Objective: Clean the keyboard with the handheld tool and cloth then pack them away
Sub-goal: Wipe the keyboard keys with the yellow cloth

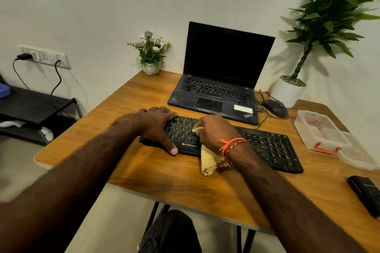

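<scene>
Nearest on the wooden surface [144, 172], the loose tail of the yellow cloth [209, 160] hangs off the keyboard's near edge and lies on the wood; the right hand [213, 131] has its grip closed around the bunched upper part of it, over the keys at mid-board. The left hand [158, 125] lies spread and relaxed on the left end of the black keyboard [271, 148], thumb on the near edge, steadying it and holding nothing. Likely slips from here: the trailing cloth could snag a keycap and lever it up if dragged hard, and a strong sideways wipe could skate the keyboard if the left hand lifts. At the near right edge a black handheld tool [366, 195] sits partly out of view, close enough to the rim to be knocked off by an elbow. Farther right is a clear plastic box [320, 129] with its lid [357, 156] beside it, both open for packing. Farther back, the mouse [275, 108] and its cable could catch a wide sweep. Count: two hands, one cloth, one keyboard, one tool, one box, one lid, one mouse, one laptop [224, 74], two potted plants
</scene>
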